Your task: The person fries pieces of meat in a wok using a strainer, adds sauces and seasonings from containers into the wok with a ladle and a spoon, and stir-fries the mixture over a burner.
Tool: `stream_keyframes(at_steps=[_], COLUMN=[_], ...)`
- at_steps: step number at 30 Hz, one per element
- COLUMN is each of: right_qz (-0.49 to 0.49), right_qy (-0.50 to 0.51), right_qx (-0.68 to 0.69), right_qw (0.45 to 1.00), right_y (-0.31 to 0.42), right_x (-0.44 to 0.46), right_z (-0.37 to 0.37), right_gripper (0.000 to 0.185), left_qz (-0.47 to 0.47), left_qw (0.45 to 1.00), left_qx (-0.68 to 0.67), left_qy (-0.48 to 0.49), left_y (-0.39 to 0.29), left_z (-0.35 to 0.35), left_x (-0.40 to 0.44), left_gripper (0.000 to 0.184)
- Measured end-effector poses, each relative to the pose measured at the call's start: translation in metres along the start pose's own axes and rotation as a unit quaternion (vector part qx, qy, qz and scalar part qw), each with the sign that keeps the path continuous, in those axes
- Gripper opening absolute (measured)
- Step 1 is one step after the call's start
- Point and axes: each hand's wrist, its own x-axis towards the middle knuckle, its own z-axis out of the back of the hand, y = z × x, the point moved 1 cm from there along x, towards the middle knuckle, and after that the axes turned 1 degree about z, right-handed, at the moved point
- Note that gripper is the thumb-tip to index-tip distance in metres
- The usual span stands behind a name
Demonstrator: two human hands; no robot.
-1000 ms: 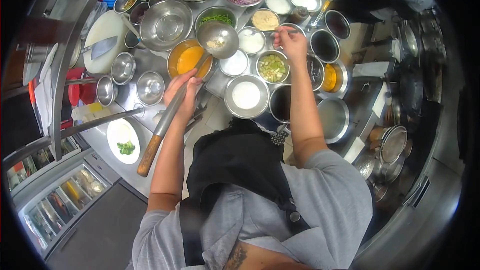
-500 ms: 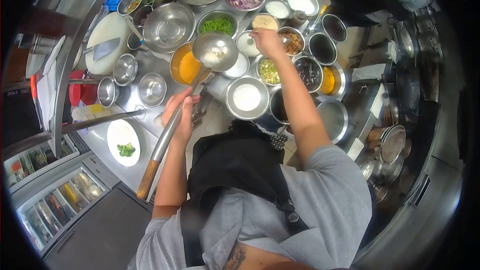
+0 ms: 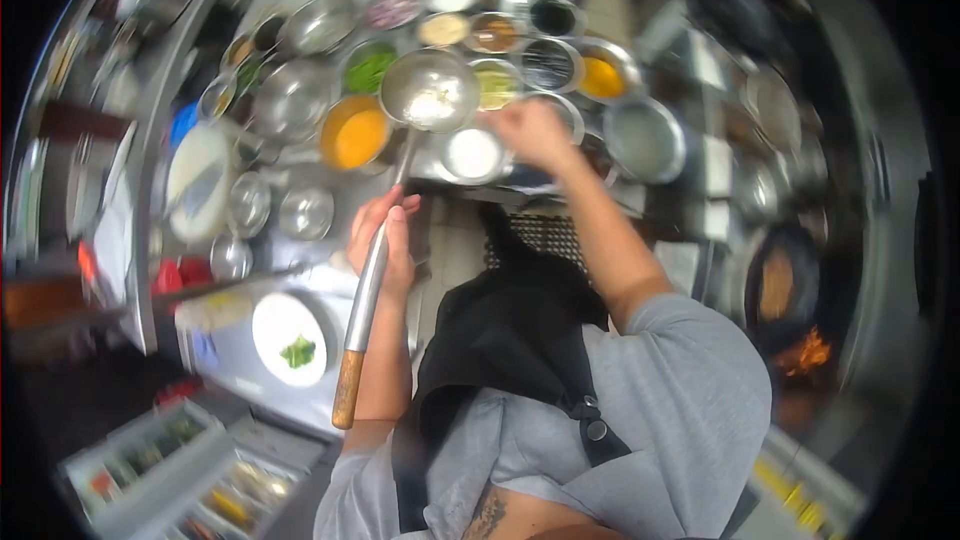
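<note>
My left hand (image 3: 385,245) is wrapped round the metal handle of a long ladle (image 3: 430,95) with a wooden end. Some white stuff lies in the ladle's bowl, held above the metal bowls. My right hand (image 3: 540,135) is closed, just right of the ladle's bowl; blur hides what its fingers hold, if anything. Below the ladle is a bowl of white contents (image 3: 472,155). To its left stands a pot of orange liquid (image 3: 356,135), and behind my right hand a bowl of pale green pieces (image 3: 495,87).
More ingredient bowls, one with chopped greens (image 3: 371,70), fill the counter. A white plate (image 3: 265,340) with a green leafy piece sits at left, near a round board with a cleaver (image 3: 198,190). At right, a dark wok (image 3: 790,250) with brown contents stands beside an orange flame (image 3: 808,352).
The view has turned, bringing the wok and flame in and losing the other person. My right hand has come away from the bowls farther back toward me. My left hand still holds the ladle.
</note>
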Motion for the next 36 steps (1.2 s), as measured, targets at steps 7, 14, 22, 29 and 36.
stream_keyframes(at_steps=[7, 14, 22, 29, 36], right_qz=[0.082, -0.073, -0.346, -0.49, -0.363], right_qy=[0.164, -0.342, -0.567, -0.575, -0.533], right_qx=[0.71, 0.803, 0.397, -0.064, 0.475], right_qw=[0.68, 0.483, 0.634, 0.652, 0.599], right_y=[0.016, -0.143, -0.468, -0.601, -0.565], right_x=[-0.251, -0.328, -0.552, -0.601, -0.597], right_z=[-0.053, 0.046, 0.114, 0.141, 0.164], right_gripper=[0.047, 0.011, 0.032, 0.042, 0.038], left_qz=[-0.115, -0.168, -0.046, 0.156, 0.394], left_qw=[0.969, 0.771, 0.697, 0.71, 0.708], left_qx=[-0.151, -0.199, 0.001, 0.243, 0.211], left_qy=[0.161, 0.582, 0.715, 0.642, 0.547], left_y=[-0.055, -0.1, 0.03, 0.163, 0.303], left_z=[-0.173, -0.344, -0.298, -0.178, -0.098], left_x=[-0.041, -0.148, -0.243, -0.254, -0.301], left_gripper=[0.021, 0.08, 0.05, 0.04, 0.033])
